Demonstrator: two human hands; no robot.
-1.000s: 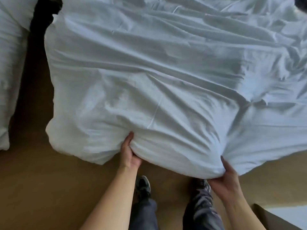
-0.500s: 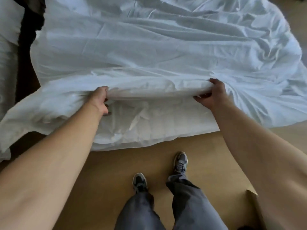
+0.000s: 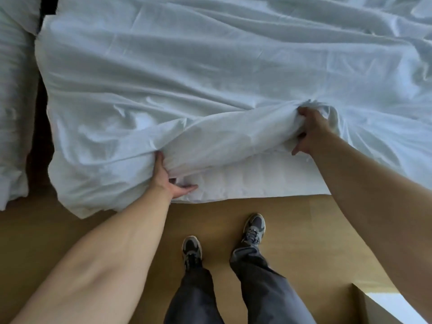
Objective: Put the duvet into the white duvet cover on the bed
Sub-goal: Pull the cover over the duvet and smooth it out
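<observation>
The white duvet cover lies wrinkled across the bed and fills the upper part of the head view. At its near edge the quilted white duvet shows in a strip beneath the cover's open hem. My left hand grips the cover's edge at the lower left, thumb on top and fingers underneath. My right hand grips a bunched fold of the cover further right and higher up.
A second white bed or bedding lies at the far left across a dark gap. The brown floor is below, with my two shoes and grey trousers. A low wooden edge sits at the bottom right.
The cover's edge, held up level between both hands half a second ago, has come down. My left hand dropped toward the bed's near edge; my right hand bunched the fabric.
</observation>
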